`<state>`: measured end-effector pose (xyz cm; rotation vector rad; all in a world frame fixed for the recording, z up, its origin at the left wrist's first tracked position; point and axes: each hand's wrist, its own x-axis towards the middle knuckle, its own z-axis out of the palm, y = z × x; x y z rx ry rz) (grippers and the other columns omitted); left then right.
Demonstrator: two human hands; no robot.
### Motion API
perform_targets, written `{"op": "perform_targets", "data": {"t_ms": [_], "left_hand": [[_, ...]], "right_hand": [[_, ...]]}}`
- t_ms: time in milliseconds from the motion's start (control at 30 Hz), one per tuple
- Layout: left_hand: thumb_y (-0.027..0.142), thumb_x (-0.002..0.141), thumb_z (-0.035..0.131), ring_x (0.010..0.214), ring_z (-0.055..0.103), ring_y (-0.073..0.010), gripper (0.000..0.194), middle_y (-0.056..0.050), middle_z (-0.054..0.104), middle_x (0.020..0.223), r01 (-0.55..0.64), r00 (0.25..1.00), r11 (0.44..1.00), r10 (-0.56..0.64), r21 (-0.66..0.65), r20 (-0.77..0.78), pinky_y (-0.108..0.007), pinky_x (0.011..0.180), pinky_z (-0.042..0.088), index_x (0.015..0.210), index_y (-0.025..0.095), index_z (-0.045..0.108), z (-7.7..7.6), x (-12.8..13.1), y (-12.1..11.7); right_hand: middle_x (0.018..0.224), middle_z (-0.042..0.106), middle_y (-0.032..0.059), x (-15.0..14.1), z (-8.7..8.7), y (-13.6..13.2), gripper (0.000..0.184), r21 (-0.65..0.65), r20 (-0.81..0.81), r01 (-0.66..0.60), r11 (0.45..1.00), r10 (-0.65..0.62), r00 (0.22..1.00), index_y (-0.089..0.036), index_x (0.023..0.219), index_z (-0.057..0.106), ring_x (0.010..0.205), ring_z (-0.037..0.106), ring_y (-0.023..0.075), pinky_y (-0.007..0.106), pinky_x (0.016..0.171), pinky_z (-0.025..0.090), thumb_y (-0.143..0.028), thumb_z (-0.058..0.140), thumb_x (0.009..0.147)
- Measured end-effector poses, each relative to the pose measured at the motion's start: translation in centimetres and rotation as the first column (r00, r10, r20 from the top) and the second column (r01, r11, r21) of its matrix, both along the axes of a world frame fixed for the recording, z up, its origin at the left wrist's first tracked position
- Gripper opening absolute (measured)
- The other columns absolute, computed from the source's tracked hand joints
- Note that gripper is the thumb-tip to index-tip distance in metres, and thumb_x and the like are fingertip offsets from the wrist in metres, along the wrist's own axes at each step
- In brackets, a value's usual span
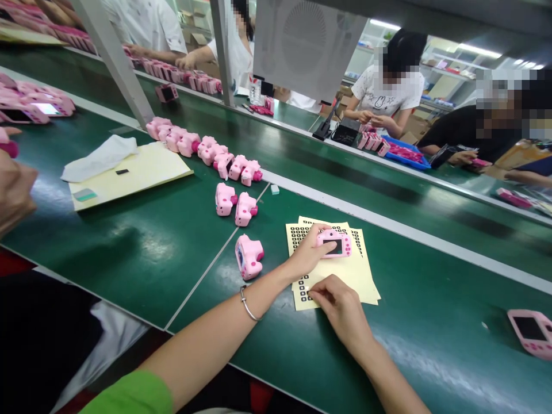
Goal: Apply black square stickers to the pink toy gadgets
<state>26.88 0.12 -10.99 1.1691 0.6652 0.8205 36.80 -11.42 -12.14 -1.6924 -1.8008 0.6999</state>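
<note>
My left hand (308, 253) is closed around a pink toy camera (338, 245), its dark screen and small buttons turned up toward me. The camera is above yellowish sticker sheets (345, 282) printed with rows of small black square stickers (302, 291). Over the lower left of the top sheet, my right hand (338, 302) pinches a sticker between thumb and forefinger; the fingertips largely hide it. Left of my forearm, another pink toy camera (249, 257) stands on the green table (194, 241).
Two pink cameras (235, 205) and a row of several more (207, 150) stand farther back. One lies at the far right (532, 333). A yellowish sheet with a white cloth (101, 158) is at left, near another person's hand (15, 192). Co-workers sit across a raised ledge (345, 206).
</note>
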Motion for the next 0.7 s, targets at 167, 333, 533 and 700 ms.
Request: {"op": "perform_targets", "data": {"t_ms": [167, 333, 533, 700], "left_hand": [[0.021, 0.083, 0.056, 0.110, 0.053, -0.0177, 0.034, -0.007, 0.052, 0.121, 0.007, 0.998, 0.999, -0.005, 0.043, -0.056, -0.039, 0.106, 0.041, 0.115, 0.021, 0.044, 0.3, 0.0, -0.4], [0.019, 0.083, 0.054, 0.113, 0.052, -0.0172, 0.035, -0.007, 0.052, 0.125, 0.022, 0.998, 0.998, -0.019, 0.052, -0.064, -0.037, 0.107, 0.039, 0.117, 0.020, 0.047, 1.2, -0.2, -0.7], [0.018, 0.084, 0.055, 0.124, 0.047, -0.0179, 0.038, -0.005, 0.050, 0.136, 0.104, 0.994, 0.992, -0.103, 0.069, -0.028, -0.036, 0.112, 0.036, 0.121, 0.023, 0.055, 1.1, -0.5, -0.3], [0.038, 0.089, 0.051, 0.121, 0.051, -0.0194, 0.035, -0.007, 0.052, 0.135, 0.129, 0.992, 0.991, -0.129, -0.017, 0.008, -0.036, 0.106, 0.042, 0.120, 0.023, 0.058, 1.6, -0.7, -0.3]], "right_hand": [[0.086, 0.061, 0.0043, -0.2, 0.4, 0.1, 0.013, -0.010, 0.090, -0.037, 0.999, 0.038, 0.995, -0.018, 0.084, 0.061, 0.077, 0.059, 0.0157, 0.027, 0.067, 0.045, -0.025, 0.052, 0.091], [0.088, 0.059, 0.0047, -0.1, 0.3, 0.2, 0.014, -0.032, 0.084, -0.045, 0.998, 0.048, 0.995, -0.018, 0.085, 0.058, 0.081, 0.059, 0.0168, 0.028, 0.070, 0.045, -0.025, 0.049, 0.093], [0.092, 0.056, 0.0064, -0.1, 0.4, 0.0, 0.016, -0.053, 0.136, -0.099, 0.994, 0.106, 0.985, -0.018, 0.091, 0.053, 0.087, 0.055, 0.0192, 0.031, 0.074, 0.044, -0.028, 0.041, 0.095], [0.088, 0.054, 0.0043, 1.4, 2.2, 0.5, 0.020, 0.020, 0.026, -0.058, 0.998, 0.057, 0.998, -0.018, 0.091, 0.047, 0.074, 0.052, 0.0136, 0.026, 0.067, 0.042, -0.033, 0.035, 0.098]]}}
